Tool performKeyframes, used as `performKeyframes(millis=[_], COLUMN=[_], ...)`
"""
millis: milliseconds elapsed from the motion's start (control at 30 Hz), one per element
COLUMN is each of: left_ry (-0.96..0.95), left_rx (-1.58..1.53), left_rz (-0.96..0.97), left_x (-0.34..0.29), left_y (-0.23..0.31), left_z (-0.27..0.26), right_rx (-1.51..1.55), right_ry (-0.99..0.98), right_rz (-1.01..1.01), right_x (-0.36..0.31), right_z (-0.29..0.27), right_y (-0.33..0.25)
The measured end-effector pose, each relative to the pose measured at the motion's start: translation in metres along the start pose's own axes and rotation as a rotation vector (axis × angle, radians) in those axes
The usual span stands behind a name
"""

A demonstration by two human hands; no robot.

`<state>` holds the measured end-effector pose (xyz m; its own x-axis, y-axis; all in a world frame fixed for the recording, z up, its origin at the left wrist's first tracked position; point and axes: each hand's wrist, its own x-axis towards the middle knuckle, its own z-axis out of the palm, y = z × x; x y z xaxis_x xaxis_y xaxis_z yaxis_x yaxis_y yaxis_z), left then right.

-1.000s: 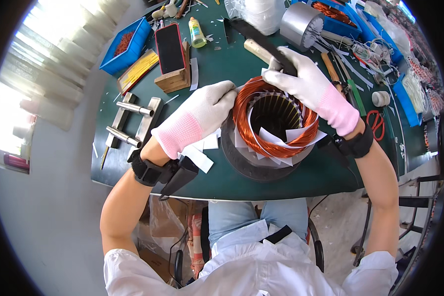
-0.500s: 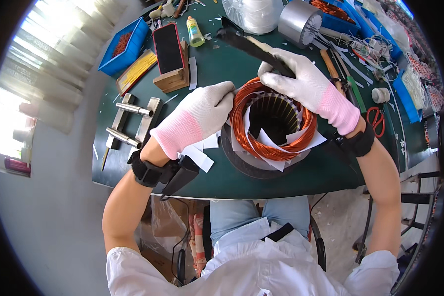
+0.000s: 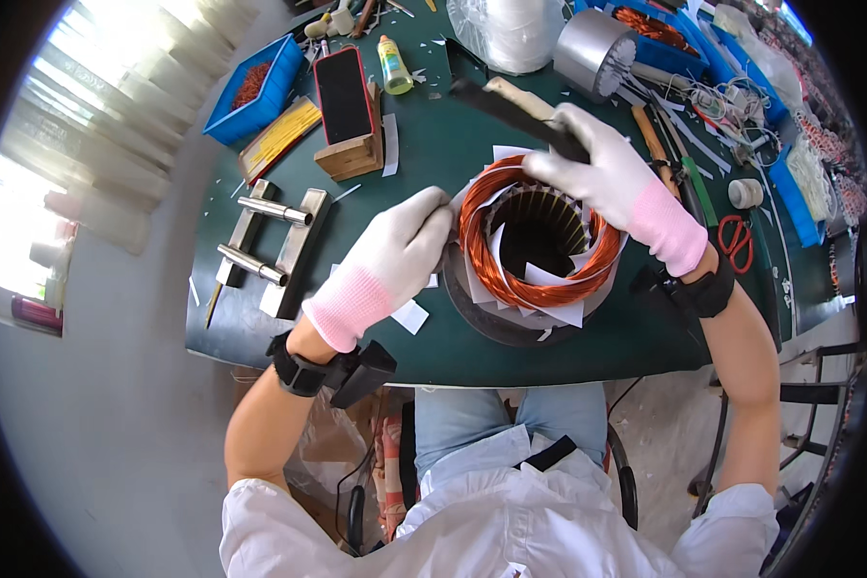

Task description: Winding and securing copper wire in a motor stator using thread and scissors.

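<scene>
The black bar [image 3: 515,113] is held in the grip of the right hand [image 3: 595,171], with the fingers wrapped round its near end; its far end is pointed forward and to the left, above the tabletop [image 3: 645,358]. The fingertips of that hand are set over the far side of the coil [image 3: 549,294], though whether the copper is touched cannot be told. By the left hand [image 3: 400,243], the near side of the grip is kept narrow, the fingers being curled and bunched together. Its fingertips are placed at the coil's left side, close to a white paper edge; whether anything is pinched there cannot be told, as the inner fingers are hidden.

The coil is seated between the hands, around the slotted core [image 3: 541,204], above the dark round base [image 3: 486,323]. Its copper is edged by paper [image 3: 570,314], some of it tilted outward. A pale stick [image 3: 520,96] is seen just beyond the bar, partly covered. To the left, a metal frame [image 3: 301,241] is laid flat, and a phone [image 3: 345,96] is propped on a wooden stand [image 3: 347,159]. Red scissors [image 3: 735,246] are placed to the right.
</scene>
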<state>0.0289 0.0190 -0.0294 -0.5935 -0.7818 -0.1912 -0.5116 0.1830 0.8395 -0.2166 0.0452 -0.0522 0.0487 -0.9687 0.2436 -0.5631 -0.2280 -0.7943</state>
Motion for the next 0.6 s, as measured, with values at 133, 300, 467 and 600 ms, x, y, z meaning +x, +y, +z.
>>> performKeyframes(millis=[133, 300, 467, 600], left_ry=[0.31, 0.356, 0.473, 0.408], left_rx=[0.297, 0.818, 0.859, 0.933], left_rz=[0.144, 0.051, 0.173, 0.146], left_x=[-0.049, -0.072, -0.053, -0.051], left_y=[-0.048, -0.105, -0.132, -0.132], left_z=[0.011, 0.035, 0.032, 0.019], right_rx=[0.111, -0.029, -0.492, -0.652], right_ry=[0.209, 0.173, 0.188, 0.131], right_rz=[0.257, 0.194, -0.199, -0.121], right_x=[-0.027, -0.057, -0.088, -0.146], right_z=[-0.018, -0.003, -0.002, -0.005], right_y=[0.035, 0.129, 0.076, 0.067])
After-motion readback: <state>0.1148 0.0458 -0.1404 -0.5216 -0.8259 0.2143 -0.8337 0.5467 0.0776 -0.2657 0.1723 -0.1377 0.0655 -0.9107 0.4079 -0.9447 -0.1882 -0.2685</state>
